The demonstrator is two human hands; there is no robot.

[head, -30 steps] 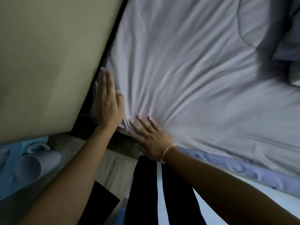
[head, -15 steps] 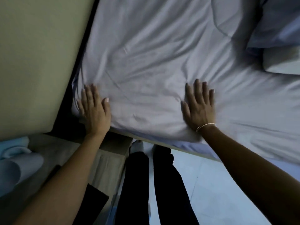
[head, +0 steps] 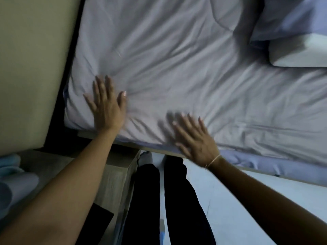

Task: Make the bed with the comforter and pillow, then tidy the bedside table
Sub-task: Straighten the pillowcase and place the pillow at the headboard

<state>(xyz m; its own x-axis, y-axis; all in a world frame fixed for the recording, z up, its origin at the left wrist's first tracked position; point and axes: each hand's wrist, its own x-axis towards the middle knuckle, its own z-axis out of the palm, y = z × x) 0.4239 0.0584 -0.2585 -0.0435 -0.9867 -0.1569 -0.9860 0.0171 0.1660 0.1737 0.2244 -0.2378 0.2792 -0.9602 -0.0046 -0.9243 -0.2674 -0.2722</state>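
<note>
Both of my hands lie flat and open, gripping nothing. The left hand (head: pixel 106 106) presses the comforter (head: pixel 177 68) near the bed's corner; the right hand (head: pixel 192 137) is blurred, fingers spread, at the near edge. The comforter covers the bed and is creased around both palms. I judge it soft, light and limp: it will drag and bunch under a palm rather than slide, so I would pinch its hem along the near edge to pull it taut. The pillow (head: pixel 297 52) sits at upper right, partly out of view. A beige headboard (head: pixel 33 68) stands beside the corner. The bench (head: pixel 115 167) touches the bed frame below my left forearm and carries a dark flat object (head: pixel 99 220). My legs (head: pixel 159 200) stand between bench and bed, crowding the reach.
</note>
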